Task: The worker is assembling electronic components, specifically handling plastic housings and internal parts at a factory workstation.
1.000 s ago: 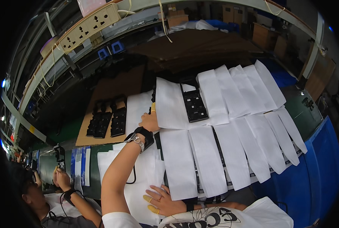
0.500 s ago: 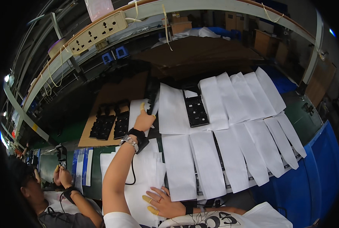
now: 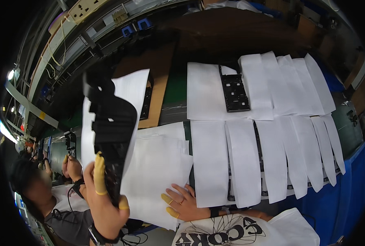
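My left hand [image 3: 104, 209], with yellow finger cots on some fingers, grips the lower end of a long black moulded plastic part [image 3: 113, 127]. It holds the part raised and upright, near the camera. A white sheet [image 3: 135, 88] shows behind the part on both sides; whether my fingers hold the sheet too is hidden. My right hand [image 3: 185, 205] lies with fingers spread at the near edge of a stack of white sheets [image 3: 158, 160]. It also wears yellow finger cots and holds nothing.
To the right, white sheets [image 3: 209, 164] lie in two overlapping rows with black parts between them. One black part [image 3: 235, 92] lies uncovered. Brown cardboard [image 3: 160, 96] is beyond the stack. A co-worker [image 3: 63, 197] sits at the left. Blue panels [image 3: 354, 180] stand at the right.
My left hand has come back from the far side of the stack, bringing up a black part with a white sheet behind it. My right hand stays on the stack. The view has shifted.
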The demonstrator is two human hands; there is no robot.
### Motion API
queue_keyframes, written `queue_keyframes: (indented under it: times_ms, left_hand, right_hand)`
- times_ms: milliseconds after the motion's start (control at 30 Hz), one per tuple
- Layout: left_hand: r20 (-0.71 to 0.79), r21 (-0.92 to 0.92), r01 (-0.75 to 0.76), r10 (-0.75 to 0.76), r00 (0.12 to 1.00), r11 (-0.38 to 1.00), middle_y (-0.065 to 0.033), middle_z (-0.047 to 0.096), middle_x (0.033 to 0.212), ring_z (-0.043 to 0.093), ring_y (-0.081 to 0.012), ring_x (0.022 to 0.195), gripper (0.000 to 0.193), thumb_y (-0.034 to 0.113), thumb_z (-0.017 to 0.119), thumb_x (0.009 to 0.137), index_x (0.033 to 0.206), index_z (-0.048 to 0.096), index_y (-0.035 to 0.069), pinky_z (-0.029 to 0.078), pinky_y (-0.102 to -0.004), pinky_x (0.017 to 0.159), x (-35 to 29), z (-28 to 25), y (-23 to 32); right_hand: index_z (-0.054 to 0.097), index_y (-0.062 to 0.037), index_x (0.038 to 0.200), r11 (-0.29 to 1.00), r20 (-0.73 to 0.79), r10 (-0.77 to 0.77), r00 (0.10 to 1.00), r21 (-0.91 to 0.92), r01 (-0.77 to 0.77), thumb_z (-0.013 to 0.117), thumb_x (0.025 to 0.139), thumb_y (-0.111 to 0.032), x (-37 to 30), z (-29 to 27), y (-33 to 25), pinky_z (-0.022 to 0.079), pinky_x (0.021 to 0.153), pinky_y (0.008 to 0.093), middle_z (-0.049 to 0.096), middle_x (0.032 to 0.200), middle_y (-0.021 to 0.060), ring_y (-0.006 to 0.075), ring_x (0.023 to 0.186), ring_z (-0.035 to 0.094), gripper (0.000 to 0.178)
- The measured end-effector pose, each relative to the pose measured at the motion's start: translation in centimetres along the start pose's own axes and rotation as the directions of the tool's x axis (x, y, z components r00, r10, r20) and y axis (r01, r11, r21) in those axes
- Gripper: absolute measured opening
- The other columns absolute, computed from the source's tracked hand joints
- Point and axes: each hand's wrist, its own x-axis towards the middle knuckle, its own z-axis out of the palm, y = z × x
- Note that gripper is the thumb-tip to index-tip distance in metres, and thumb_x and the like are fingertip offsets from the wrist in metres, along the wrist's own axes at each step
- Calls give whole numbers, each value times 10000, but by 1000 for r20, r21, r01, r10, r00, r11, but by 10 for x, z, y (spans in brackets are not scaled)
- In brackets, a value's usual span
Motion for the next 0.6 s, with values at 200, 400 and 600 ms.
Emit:
queue_keyframes:
  times_ms: [200, 400, 600]
  left_hand:
    - [626, -259, 484, -236, 743, 836, -222, 449, 1091, 485, -391, 963, 735, -4, 445, 579, 1307, 352, 18, 397, -348, 874, -36, 16, 2]
    - [715, -628, 702, -108, 691, 335, -162, 485, 1176, 553, -228, 988, 630, 154, 547, 851, 1381, 229, 38, 445, -355, 880, -94, 69, -30]
    - [729, -685, 718, -146, 669, -126, -134, 532, 1103, 584, -211, 974, 642, 520, 395, 904, 1260, 328, -10, 483, -348, 857, -100, 85, -31]
  right_hand:
    - [583, -142, 1102, 998, 77, 61, 995, 29, -63, 541, 833, -321, 5, -11, -4, 266, 991, 469, 479, 1267, 54, 239, 1242, 362, 326]
    - [543, -119, 1146, 999, 173, 20, 985, 46, -28, 620, 748, -380, 0, -13, 3, 270, 986, 491, 433, 1299, 90, 267, 1250, 351, 482]
    - [571, -158, 1140, 906, -12, 83, 997, 417, -70, 622, 762, -432, 2, -17, 7, 251, 1008, 508, 305, 1383, 149, 329, 1293, 268, 470]
